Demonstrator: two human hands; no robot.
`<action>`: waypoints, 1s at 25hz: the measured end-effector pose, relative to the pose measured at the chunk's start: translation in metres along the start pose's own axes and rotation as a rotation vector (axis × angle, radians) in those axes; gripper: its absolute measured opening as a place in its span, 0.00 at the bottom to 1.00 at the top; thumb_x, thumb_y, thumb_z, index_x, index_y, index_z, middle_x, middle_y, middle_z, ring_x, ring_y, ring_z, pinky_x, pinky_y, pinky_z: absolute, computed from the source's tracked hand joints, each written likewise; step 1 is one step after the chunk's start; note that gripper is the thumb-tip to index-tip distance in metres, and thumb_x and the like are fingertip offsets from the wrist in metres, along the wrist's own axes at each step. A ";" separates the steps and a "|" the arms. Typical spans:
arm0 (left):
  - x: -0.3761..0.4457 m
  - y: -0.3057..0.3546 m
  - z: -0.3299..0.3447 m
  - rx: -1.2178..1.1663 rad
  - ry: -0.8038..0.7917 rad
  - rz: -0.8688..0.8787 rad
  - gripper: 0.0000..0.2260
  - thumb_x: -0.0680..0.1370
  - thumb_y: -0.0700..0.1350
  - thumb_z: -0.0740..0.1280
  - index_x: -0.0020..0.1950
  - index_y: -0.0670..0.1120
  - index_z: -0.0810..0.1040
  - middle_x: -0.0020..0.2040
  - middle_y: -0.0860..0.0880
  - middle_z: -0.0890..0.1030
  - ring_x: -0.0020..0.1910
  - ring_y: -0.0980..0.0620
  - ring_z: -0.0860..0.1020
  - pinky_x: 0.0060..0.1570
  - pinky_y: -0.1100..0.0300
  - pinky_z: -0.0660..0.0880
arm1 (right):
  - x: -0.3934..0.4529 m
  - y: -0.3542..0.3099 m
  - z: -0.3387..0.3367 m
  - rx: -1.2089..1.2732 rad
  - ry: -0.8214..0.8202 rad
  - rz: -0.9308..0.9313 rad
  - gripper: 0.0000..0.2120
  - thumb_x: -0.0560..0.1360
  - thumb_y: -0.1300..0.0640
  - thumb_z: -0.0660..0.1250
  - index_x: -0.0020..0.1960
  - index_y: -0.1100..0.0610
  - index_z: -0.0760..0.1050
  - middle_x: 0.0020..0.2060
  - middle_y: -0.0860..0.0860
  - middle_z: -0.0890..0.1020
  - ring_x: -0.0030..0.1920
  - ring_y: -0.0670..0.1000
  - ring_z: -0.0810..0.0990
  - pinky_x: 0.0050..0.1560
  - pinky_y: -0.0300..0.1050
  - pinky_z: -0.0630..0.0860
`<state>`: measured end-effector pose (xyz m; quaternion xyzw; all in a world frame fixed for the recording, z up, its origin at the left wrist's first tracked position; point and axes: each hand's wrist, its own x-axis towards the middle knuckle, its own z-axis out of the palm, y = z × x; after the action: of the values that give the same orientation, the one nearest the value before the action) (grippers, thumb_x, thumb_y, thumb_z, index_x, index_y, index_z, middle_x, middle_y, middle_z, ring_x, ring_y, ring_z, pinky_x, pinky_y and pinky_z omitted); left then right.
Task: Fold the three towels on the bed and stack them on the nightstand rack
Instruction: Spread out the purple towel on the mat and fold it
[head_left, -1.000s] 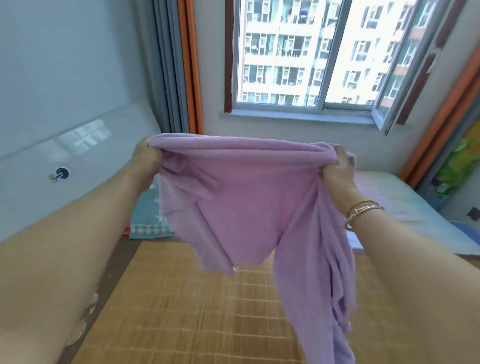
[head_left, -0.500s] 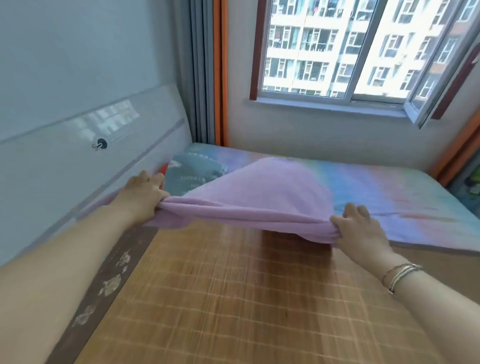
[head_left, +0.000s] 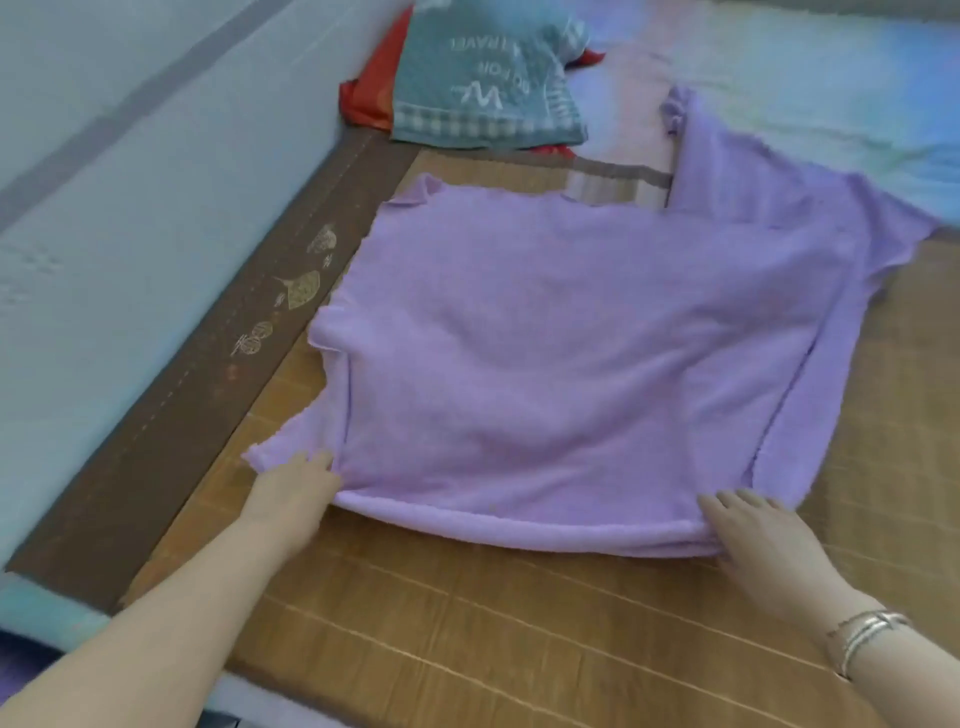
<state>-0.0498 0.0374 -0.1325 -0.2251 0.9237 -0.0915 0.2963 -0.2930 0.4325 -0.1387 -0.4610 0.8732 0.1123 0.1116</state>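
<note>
Bamboo mat (head_left: 467, 623): tan slats, brown border along the left; bare mat lies near my arms.
Purple towel (head_left: 571, 364): doubled over, spread on the mat, folded edge nearest me, far right corner trailing off onto the sheet (head_left: 831, 104), edges uneven.
Teal towel (head_left: 488, 88): crumpled at the mat's far edge, atop a red towel (head_left: 366, 101).
My left hand (head_left: 291, 499): fingers pinch the near-left corner.
My right hand (head_left: 763, 540): fingers grip the near-right fold.

Open mat near, cloth and headboard beyond

Bare woven bamboo mat (head_left: 467, 639) below the spread lilac towel (head_left: 571, 353); padded pale headboard (head_left: 130, 218) walling the left side; teal printed towel (head_left: 483, 83) atop red cloth (head_left: 369, 98) crowding the far corner.
</note>
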 end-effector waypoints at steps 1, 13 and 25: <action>-0.006 0.003 0.014 -0.051 0.012 -0.025 0.18 0.76 0.36 0.58 0.63 0.51 0.71 0.59 0.49 0.71 0.58 0.47 0.72 0.45 0.53 0.72 | -0.002 -0.002 0.006 0.000 -0.015 0.018 0.29 0.37 0.64 0.79 0.33 0.54 0.69 0.24 0.50 0.74 0.24 0.56 0.76 0.24 0.43 0.62; -0.046 0.032 0.021 -0.112 -0.056 -0.311 0.23 0.76 0.41 0.62 0.70 0.50 0.61 0.65 0.49 0.67 0.63 0.47 0.70 0.56 0.58 0.67 | -0.038 -0.049 0.007 0.471 -0.481 0.005 0.15 0.72 0.47 0.62 0.55 0.49 0.63 0.39 0.40 0.72 0.42 0.48 0.74 0.40 0.43 0.68; 0.046 0.284 -0.083 -0.664 0.265 0.257 0.20 0.74 0.40 0.63 0.67 0.48 0.72 0.67 0.46 0.70 0.64 0.41 0.70 0.64 0.50 0.67 | -0.039 0.092 0.045 0.942 0.125 0.527 0.07 0.78 0.56 0.61 0.43 0.55 0.76 0.40 0.50 0.80 0.43 0.54 0.79 0.46 0.52 0.74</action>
<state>-0.2349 0.2696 -0.1746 -0.1776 0.9540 0.2223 0.0944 -0.3440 0.5274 -0.1614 -0.1321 0.9200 -0.2946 0.2222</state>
